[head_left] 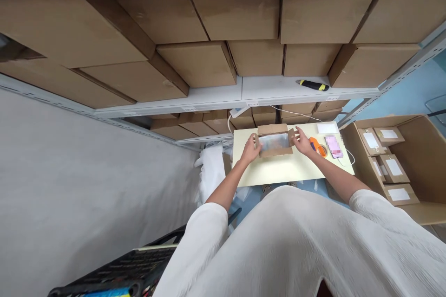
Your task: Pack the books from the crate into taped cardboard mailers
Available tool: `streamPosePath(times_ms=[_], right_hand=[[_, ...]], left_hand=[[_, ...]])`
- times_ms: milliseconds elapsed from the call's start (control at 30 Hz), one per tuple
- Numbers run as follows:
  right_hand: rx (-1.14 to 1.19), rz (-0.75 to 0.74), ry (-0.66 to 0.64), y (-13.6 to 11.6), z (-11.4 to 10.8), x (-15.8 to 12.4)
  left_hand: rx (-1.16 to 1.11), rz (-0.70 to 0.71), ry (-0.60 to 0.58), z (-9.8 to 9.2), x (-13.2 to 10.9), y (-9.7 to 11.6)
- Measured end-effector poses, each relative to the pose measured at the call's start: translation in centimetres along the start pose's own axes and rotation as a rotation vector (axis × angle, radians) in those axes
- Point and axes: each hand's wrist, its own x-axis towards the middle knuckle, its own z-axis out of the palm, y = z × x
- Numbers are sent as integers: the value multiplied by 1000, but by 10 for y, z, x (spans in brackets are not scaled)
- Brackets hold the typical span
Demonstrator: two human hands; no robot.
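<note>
A small cardboard box lies with its flaps spread on a pale yellow table. Inside it sits something wrapped in clear plastic; what the plastic covers cannot be made out. My left hand grips the box at its left end, thumb toward the near corner. At the opposite end, my right hand pinches the right side flap between thumb and fingers. Just right of that hand is an orange tape dispenser.
Beside the dispenser are a pixelated pink phone and a white pad. A large carton on the right holds several labelled boxes. Overhead, a shelf of cartons bears a yellow-black cutter. White wrapping hangs left of the table.
</note>
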Motion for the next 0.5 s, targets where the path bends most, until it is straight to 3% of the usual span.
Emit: streamPosePath(times_ms=[133, 233, 500], right_hand=[[33, -13, -66, -16, 3, -2], [-4, 9, -109, -18, 6, 0], [-93, 96, -164, -8, 8, 31]], left_hand=[[72, 104, -206, 10, -19, 7], [167, 106, -290, 14, -22, 11], [74, -39, -168, 14, 4, 10]])
